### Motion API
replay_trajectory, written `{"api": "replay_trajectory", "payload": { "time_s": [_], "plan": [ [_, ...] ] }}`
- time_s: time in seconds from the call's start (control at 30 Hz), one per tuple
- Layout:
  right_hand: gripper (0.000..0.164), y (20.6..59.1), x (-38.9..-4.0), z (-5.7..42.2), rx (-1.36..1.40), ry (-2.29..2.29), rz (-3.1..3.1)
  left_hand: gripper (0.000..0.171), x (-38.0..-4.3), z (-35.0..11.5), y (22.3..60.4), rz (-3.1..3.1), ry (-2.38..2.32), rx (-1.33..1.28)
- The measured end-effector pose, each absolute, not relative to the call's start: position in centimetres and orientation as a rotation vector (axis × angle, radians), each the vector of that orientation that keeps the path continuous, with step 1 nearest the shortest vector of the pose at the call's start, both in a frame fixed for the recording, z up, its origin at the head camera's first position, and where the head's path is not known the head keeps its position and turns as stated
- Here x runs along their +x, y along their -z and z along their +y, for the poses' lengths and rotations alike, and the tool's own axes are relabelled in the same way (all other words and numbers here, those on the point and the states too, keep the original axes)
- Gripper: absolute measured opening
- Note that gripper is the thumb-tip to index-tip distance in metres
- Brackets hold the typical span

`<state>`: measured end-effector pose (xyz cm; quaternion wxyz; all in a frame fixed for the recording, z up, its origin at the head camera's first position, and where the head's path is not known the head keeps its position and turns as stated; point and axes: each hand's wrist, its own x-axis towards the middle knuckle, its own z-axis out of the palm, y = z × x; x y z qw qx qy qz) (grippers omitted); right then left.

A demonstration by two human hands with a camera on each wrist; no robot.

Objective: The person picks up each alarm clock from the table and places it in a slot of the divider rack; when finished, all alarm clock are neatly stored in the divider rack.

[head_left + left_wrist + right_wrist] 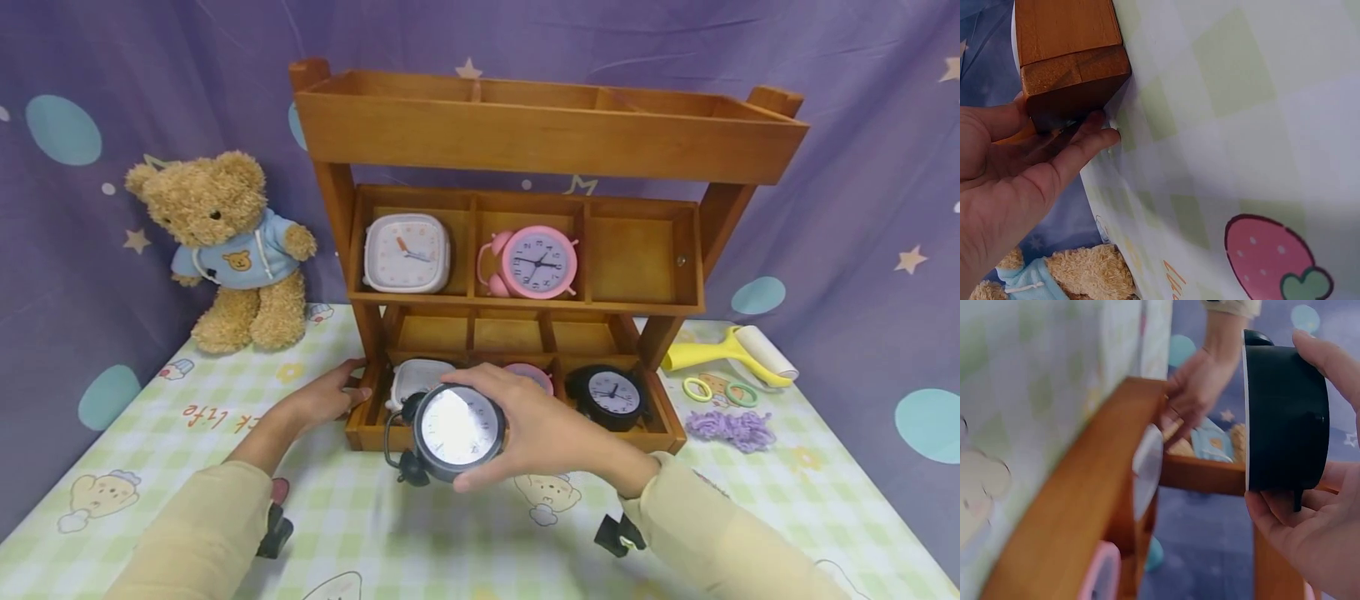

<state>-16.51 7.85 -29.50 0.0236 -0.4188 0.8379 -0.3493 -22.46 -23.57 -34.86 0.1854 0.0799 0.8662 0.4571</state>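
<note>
In the head view my right hand [536, 425] grips a black twin-bell alarm clock [459, 429] by its round rim, in front of the wooden rack [551, 129]. The clock is turned sideways, bells to the left, with glare on its dial. The right wrist view shows its dark casing [1286, 419] between thumb and fingers. My left hand [326, 400] holds the rack's lower left end; in the left wrist view, the thumb and fingers lie about its wooden corner [1075, 94]. Behind the held clock, the bottom tier has a white clock [420, 377], a partly hidden pink clock [534, 375] and another black clock [611, 396].
On the middle tier sit a white square clock [408, 254] and a pink twin-bell clock [538, 262]. A teddy bear [236, 250] is at the left. A yellow lint roller [731, 354], small rings [697, 389] and a purple fluffy scrunchie [731, 429] lie at the right.
</note>
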Motion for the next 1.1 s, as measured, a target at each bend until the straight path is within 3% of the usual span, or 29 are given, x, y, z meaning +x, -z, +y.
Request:
{"api": "replay_trajectory", "payload": {
  "time_s": [1.1],
  "plan": [
    [0.096, 21.1, -17.7, 20.3, -1.088, 1.032, 3.004, 0.063, -22.5, -23.6, 35.0, 2.451, -1.265, 0.220]
  ]
}}
